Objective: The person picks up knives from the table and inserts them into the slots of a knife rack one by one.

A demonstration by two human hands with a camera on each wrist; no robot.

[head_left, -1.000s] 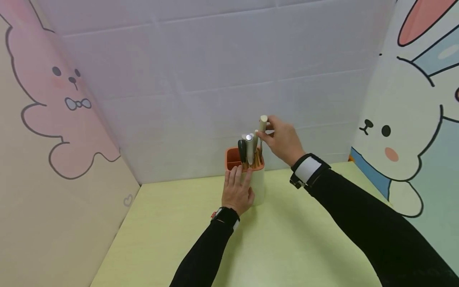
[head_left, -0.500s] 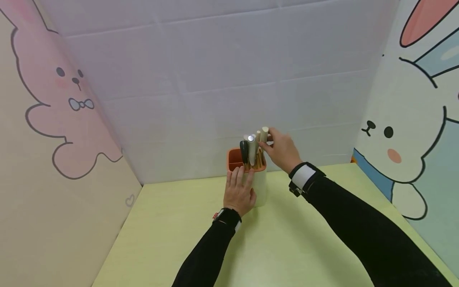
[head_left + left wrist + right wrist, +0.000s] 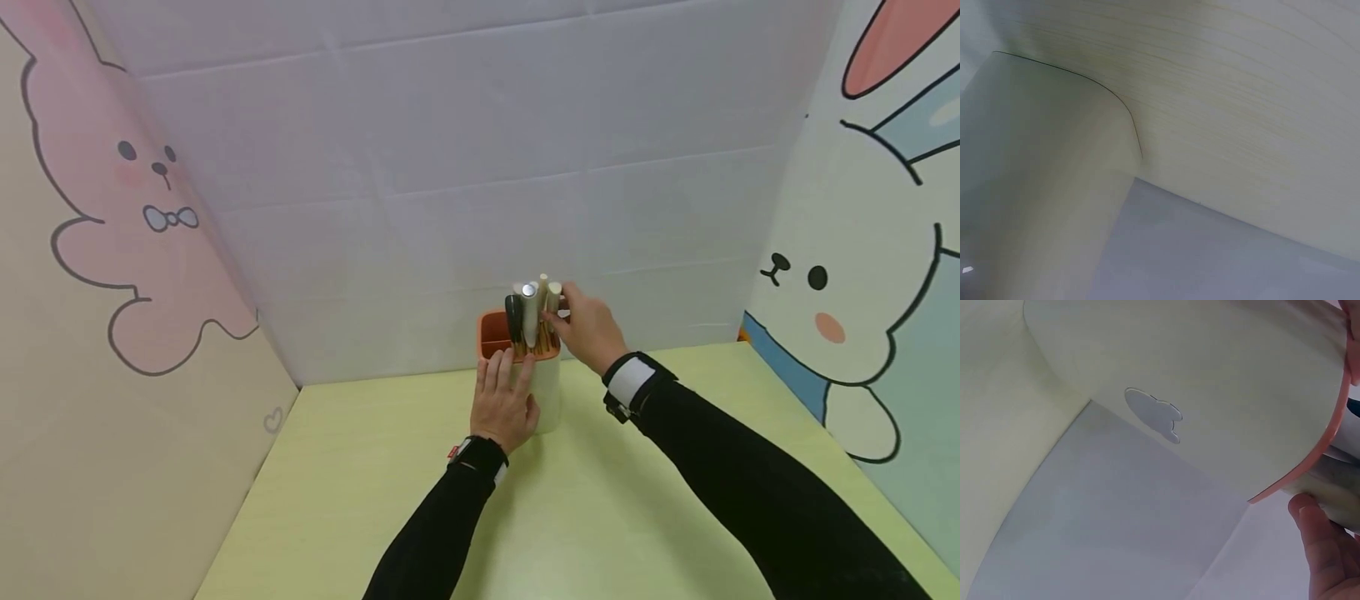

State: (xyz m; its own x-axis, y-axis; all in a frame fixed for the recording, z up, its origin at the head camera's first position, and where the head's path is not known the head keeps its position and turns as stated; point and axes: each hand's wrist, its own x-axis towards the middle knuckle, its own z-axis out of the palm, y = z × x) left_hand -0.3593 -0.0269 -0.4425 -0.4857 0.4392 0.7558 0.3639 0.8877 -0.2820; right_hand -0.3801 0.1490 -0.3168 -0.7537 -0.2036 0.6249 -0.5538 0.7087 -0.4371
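Observation:
A cream utensil holder (image 3: 549, 400) with an orange rim stands upright at the back of the table. My left hand (image 3: 502, 408) rests on its front, fingers straight, tips near the rim. With thumb and fingers my right hand (image 3: 592, 329) pinches a thick cream-handled utensil (image 3: 553, 297) at the holder's right side; its lower end is hidden inside. Beside it stand a dark handle (image 3: 513, 318), a silver-capped pale handle (image 3: 530, 317) and several thin sticks. The right wrist view shows the holder's side wall (image 3: 1229, 381) and my fingertips (image 3: 1313, 519) at the cream handle.
The yellow table (image 3: 360, 500) meets a pale back wall (image 3: 420, 250) just behind the holder. Side panels with cartoon animals (image 3: 832, 275) stand left and right. The holder's left compartment (image 3: 493, 327) shows bare orange walls.
My right hand has moved down with the cream-handled utensil, which now sits lower in the holder, its top about level with the other handles. The left hand stays on the holder's front.

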